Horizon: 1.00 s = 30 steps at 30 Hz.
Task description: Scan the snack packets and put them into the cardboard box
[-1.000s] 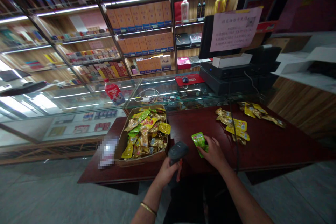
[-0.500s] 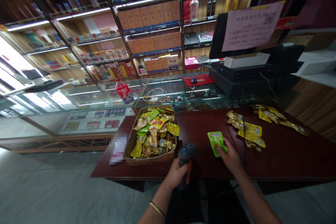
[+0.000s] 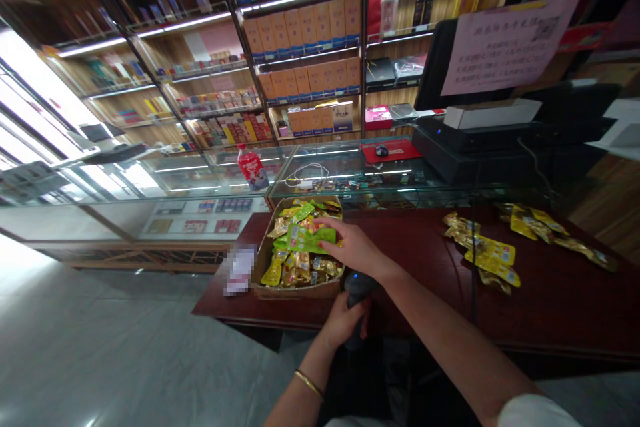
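The right hand is closed on one end of a green packet, thumb and fingers pinching it over the open cardboard box. The box is heaped with gold, yellow and green packets, and whether the held one touches the pile cannot be told. The left hand is wrapped around the handle of a dark scanner, which is upright just in front of the desk edge with a small blue light showing on top. The right forearm reaches across just beside the scanner's head (a gold bracelet circles the left wrist).

The box sits on the left part of the dark red desk, with a blurred pale item beside it. Well apart, on the right part, lie two loose groups of gold and yellow packets: a nearer group and a farther group, with a dark cable running across the nearer one. Behind the desk, a glass case carries a red bottle, a white cable and a mouse on a red mat.
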Motion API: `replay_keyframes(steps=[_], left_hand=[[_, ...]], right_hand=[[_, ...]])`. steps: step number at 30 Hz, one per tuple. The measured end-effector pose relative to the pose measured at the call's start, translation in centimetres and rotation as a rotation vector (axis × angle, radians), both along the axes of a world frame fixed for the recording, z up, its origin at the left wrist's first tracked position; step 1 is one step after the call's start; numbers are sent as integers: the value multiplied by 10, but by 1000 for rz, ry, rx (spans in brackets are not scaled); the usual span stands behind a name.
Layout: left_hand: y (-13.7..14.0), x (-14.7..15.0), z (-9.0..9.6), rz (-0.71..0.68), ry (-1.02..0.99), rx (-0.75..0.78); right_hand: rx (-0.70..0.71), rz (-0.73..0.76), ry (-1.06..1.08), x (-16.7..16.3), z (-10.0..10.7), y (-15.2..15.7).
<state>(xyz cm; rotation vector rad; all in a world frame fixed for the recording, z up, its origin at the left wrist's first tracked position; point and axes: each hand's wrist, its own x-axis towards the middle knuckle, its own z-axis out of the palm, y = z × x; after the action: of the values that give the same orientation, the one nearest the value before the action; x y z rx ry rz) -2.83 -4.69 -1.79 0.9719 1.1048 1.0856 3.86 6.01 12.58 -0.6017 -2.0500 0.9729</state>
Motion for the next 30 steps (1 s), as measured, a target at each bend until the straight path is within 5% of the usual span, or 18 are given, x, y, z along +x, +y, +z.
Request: replay_keyframes(steps=[3,6,10,14,18,24,30], left_hand=[[0,-1,0,8,10,7],[-1,-3,-2,25,13,12],[-1,-3,-3,23,22,16],[0,-2,1,13,49,5],[1,-1,2,10,80,8],[2,-1,-2,59,74,-23],[4,-3,-5,34,109,-29]], right_hand=[[79,11,-37,-34,4,-1],[146,-57,7,-23,-12,0],[55,-463,49,60,-71,12],[80,-985,-243,157,-142,21],[176,-1276,-473,219,-174,14],[336,-1376,-582,253,-179,4],[385,-1234,-748,223,-185,-4]])
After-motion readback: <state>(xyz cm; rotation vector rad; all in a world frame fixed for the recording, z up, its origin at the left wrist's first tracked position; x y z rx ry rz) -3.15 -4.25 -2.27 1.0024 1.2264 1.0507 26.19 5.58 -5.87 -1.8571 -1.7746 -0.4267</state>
